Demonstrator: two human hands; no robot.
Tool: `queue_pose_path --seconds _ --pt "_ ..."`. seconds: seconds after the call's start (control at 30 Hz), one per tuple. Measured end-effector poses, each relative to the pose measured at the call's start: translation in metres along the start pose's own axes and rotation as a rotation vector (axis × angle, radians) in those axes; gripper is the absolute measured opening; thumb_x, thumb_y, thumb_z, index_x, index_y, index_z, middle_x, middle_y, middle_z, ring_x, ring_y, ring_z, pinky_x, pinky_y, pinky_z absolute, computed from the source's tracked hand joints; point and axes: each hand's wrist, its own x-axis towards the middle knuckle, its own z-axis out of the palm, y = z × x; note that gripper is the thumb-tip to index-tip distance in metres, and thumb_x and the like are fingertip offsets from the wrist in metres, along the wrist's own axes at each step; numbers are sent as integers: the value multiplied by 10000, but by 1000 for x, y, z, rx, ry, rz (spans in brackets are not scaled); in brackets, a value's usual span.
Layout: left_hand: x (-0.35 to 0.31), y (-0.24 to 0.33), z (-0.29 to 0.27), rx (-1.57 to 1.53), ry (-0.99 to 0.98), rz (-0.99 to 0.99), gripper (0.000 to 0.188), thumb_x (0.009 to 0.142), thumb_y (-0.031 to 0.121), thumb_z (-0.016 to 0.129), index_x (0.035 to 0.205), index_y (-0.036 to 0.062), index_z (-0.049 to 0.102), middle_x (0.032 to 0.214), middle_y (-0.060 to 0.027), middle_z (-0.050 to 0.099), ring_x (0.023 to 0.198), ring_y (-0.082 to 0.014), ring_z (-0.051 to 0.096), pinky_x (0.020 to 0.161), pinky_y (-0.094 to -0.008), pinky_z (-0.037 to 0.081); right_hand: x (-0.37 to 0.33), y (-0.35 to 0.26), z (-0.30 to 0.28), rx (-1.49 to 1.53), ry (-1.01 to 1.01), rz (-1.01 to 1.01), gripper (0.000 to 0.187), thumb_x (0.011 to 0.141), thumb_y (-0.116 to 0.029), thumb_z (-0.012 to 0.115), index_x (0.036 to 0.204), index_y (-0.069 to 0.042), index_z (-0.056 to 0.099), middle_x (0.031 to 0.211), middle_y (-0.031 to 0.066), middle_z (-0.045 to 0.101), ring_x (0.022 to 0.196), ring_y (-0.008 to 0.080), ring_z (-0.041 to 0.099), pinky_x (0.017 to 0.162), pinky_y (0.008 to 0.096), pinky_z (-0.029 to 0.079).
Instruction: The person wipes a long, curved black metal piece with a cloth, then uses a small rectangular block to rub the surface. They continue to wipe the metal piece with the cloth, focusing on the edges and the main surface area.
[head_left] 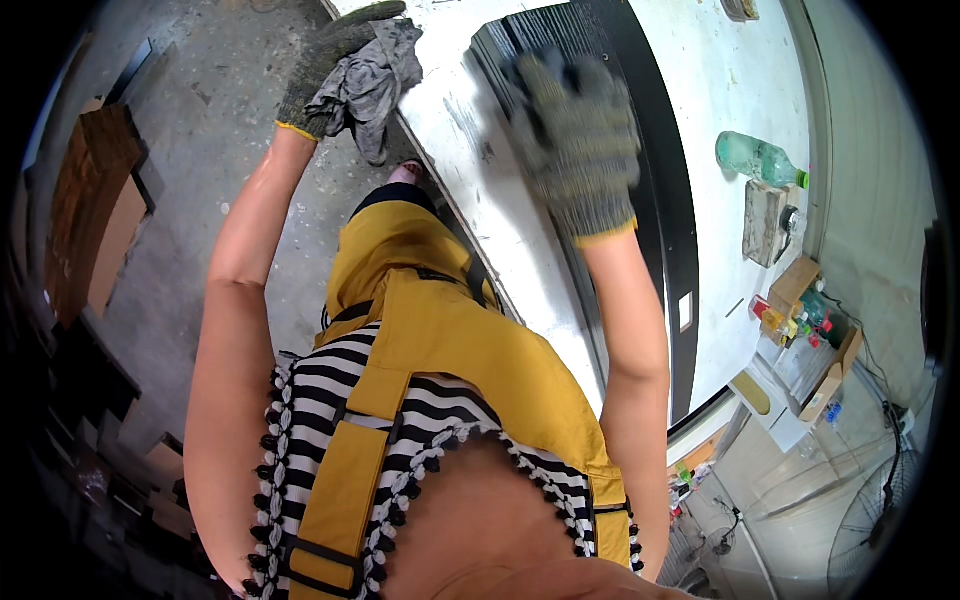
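Observation:
My left hand [318, 75], in a dark grey knitted glove with a yellow cuff, holds a crumpled grey rag [378, 80] beside the near long edge of a white table [465, 205]. The rag's loose end hangs down over the floor side. My right hand [585, 150], gloved alike, lies over the ridged edges of a stack of long black boards [650, 130] on the table. Motion smears its fingers, and dark patches around them hide whether anything is under or between them.
At the table's far side lies a green-tinted plastic bottle [750, 155] beside a worn block [765, 222]. A cardboard box [832, 375] with small bottles stands to the right, with a fan [880, 510] below. Brown boards [90, 190] lean at the left above the concrete floor [215, 90].

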Motion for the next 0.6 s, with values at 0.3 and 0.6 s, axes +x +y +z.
queue_pose_path --seconds 0.3,0.6 --pt "-3 -15 -27 916 1 439 391 949 158 608 1307 4 582 1247 -115 654 1136 -219 638 1008 -351 511 -75 6 -29 76 -97 122 473 825 -258 734 1290 -214 656 1202 177 571 1028 342 591 883 457 513" --pt "-28 -24 -18 234 262 222 409 949 203 609 1330 59 574 1215 -117 645 1093 -310 650 992 -436 526 -108 13 -28 76 29 88 286 847 -221 688 1123 -154 654 1044 133 600 908 297 600 746 437 523"
